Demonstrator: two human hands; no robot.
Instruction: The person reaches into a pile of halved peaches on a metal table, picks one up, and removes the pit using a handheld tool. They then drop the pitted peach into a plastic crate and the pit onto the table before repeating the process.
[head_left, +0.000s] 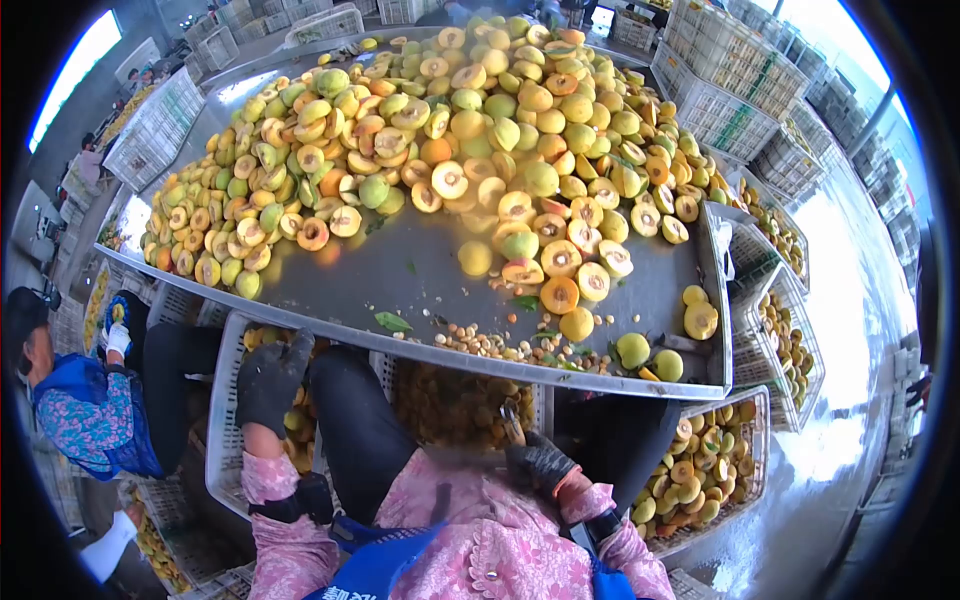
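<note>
My left hand (272,382), in a dark glove, is over the crate (222,440) of peach halves beside my left leg. Its fingers stretch forward and look apart, with nothing visible in them. Low in front of my lap, my right hand (542,464) is closed around a small hand tool (513,424) with a narrow, light-coloured shaft pointing up; its exact kind is unclear. Beyond both hands, a metal table (350,290) bears a large heap of yellow peaches (470,125), many of them halved. Loose peach pits (490,345) lie along its near edge.
Another crate of peach halves (695,475) stands by my right leg, and more filled crates (785,335) line the table's right side. Stacked crates (725,90) rise behind. A co-worker (95,400) sits at the left. The table's raised rim (470,362) runs before my knees.
</note>
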